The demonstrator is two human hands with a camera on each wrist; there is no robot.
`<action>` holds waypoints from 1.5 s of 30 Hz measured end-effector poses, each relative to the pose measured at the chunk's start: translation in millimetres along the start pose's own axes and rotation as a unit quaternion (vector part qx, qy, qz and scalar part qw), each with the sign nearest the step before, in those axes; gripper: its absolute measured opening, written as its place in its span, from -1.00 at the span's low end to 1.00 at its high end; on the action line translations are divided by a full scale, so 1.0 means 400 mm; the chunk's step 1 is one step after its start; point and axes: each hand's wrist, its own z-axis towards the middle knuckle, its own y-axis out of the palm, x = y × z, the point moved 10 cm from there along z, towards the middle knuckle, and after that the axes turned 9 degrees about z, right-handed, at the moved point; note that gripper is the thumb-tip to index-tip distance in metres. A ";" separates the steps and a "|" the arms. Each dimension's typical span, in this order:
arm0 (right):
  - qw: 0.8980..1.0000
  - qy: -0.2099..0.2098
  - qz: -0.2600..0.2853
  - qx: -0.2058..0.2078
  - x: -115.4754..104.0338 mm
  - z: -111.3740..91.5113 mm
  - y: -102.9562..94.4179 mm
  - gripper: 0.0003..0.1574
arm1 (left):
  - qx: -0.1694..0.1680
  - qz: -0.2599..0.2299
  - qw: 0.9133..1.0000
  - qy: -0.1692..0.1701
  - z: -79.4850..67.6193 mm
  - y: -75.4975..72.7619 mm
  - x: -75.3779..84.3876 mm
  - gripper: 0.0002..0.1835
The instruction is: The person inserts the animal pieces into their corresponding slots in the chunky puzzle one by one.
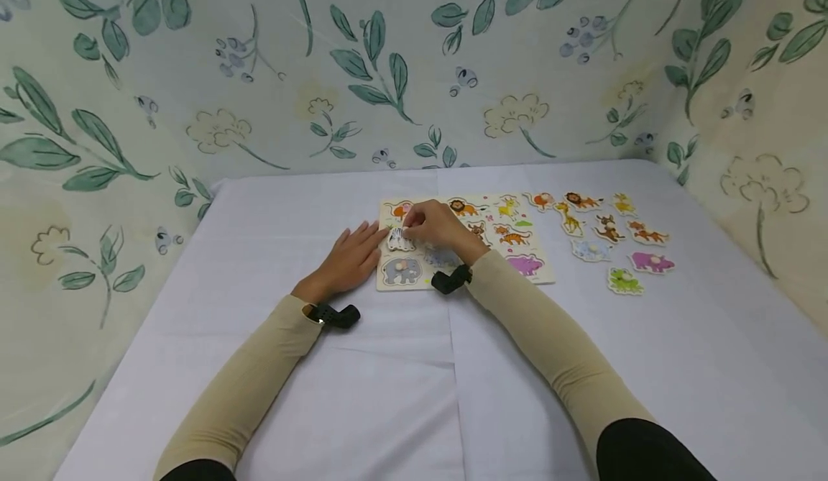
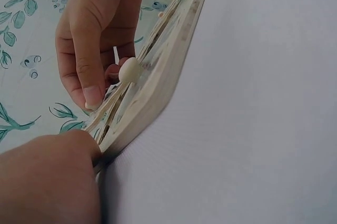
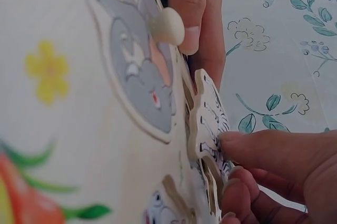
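A zebra puzzle piece (image 1: 401, 240) is pinched between the thumb and fingers of my right hand (image 1: 440, 226), over the left side of the wooden puzzle board (image 1: 423, 282). In the right wrist view the zebra piece (image 3: 209, 121) stands slightly off the board's surface. My left hand (image 1: 349, 259) lies palm down with fairly straight fingers at the board's left edge, its fingertips close to the zebra. An elephant piece (image 1: 402, 271) with a round knob (image 3: 168, 26) sits in the board below the zebra. My right hand and wrist cover part of the board's middle.
Several loose animal pieces lie right of the board, among them a lion (image 1: 583, 200), a giraffe (image 1: 569, 220), a tiger (image 1: 647, 234), a purple hippo (image 1: 652, 262) and a green frog (image 1: 624, 281). White cloth (image 1: 388, 395) covers the table; patterned fabric (image 1: 272, 93) hangs behind.
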 end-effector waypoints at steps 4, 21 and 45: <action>1.000 -0.003 0.002 -0.001 0.001 0.005 0.003 -0.88 | 0.005 -0.004 1.000 -0.004 -0.006 -0.005 0.002 -0.45; 1.000 -0.004 -0.009 0.001 0.001 0.012 -0.001 -0.86 | 0.007 -0.003 1.000 -0.005 -0.001 -0.012 0.006 -0.45; 1.000 0.014 -0.008 0.012 0.019 0.007 0.003 -0.89 | -0.004 0.007 1.000 -0.008 0.005 0.005 0.002 -0.44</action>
